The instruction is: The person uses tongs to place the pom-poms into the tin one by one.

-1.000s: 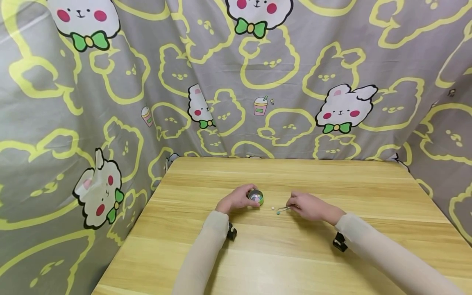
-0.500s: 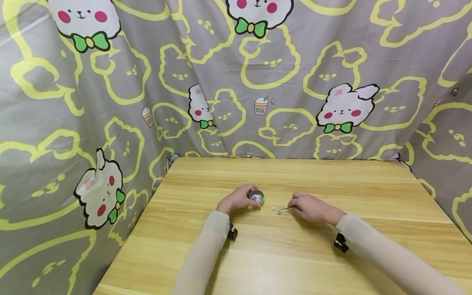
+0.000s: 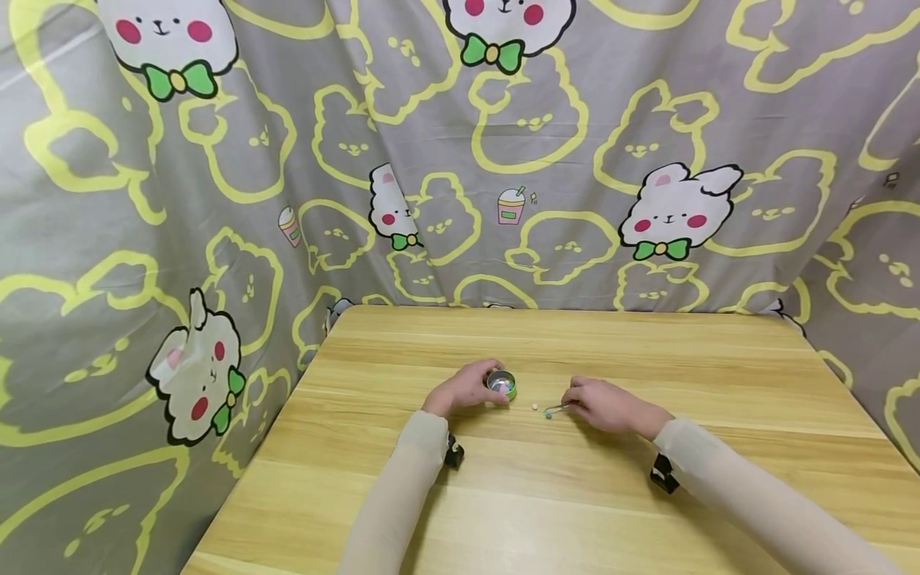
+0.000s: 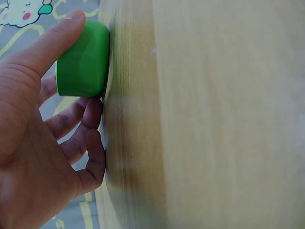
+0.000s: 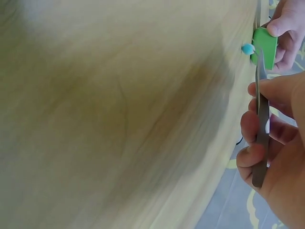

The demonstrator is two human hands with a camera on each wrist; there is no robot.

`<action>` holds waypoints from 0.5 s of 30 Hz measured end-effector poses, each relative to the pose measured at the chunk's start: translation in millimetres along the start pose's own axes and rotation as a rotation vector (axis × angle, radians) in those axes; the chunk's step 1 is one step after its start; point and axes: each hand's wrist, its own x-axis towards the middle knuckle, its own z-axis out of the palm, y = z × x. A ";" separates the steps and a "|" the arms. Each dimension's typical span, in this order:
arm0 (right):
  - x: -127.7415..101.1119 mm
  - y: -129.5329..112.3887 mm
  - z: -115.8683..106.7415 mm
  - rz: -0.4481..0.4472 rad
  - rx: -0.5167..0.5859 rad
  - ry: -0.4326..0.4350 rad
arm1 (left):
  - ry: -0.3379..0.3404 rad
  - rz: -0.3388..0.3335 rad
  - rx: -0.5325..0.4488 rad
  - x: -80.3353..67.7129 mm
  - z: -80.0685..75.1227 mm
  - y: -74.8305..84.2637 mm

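Observation:
My left hand (image 3: 470, 385) grips a small round green container (image 4: 83, 59) with an open top, thumb on the near side and fingers behind. Through its shiny rim, in the head view, pale and coloured bits show inside. My right hand (image 3: 600, 402) pinches metal tweezers (image 5: 262, 119) between thumb and fingers, their tips pointing left toward the container. At those tips is a little light-blue ball (image 5: 248, 48), low over the tabletop. A tiny white ball (image 3: 535, 407) lies between the container and the tweezers.
The wood-grain table (image 3: 489, 511) spreads under both hands. A grey curtain (image 3: 431, 128) with yellow outlines and bunny prints hangs behind and on both sides. Black wrist-worn devices show beneath each cuff.
The tweezers' arms look closer together at the blue ball, which has shifted slightly right, away from the white one. My left hand stays on the container.

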 end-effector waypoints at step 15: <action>-4.8 -1.1 -2.5 0.026 0.007 -0.007 | -0.003 -0.007 -0.008 0.2 0.8 -0.3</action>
